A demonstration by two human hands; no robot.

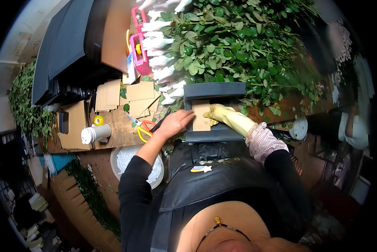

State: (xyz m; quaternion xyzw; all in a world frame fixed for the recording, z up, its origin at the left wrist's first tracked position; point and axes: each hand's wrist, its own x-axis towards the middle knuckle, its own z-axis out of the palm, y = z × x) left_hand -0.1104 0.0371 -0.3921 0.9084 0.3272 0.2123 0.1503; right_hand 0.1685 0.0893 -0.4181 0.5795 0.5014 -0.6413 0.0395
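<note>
My bare left hand (176, 123) rests on the left edge of a small brown cardboard piece (201, 115). My right hand (222, 114), in a yellow rubber glove, presses the card's right edge. The card lies in a folded sheet of dark corrugated wrap (215, 90) on the wooden bench (117, 130). A big heap of green leafy stems (239, 46) with white-sleeved flower heads (159, 42) lies just beyond the wrap.
Stacked cardboard pieces (133, 98) lie left of the wrap, with yellow-handled scissors (141, 129), a white lidded cup (95, 133), a yellow tape roll (98, 120) and pink tools (139, 50). Dark corrugated sheets (66, 46) stand at back left. A white bucket (125, 161) sits below the bench.
</note>
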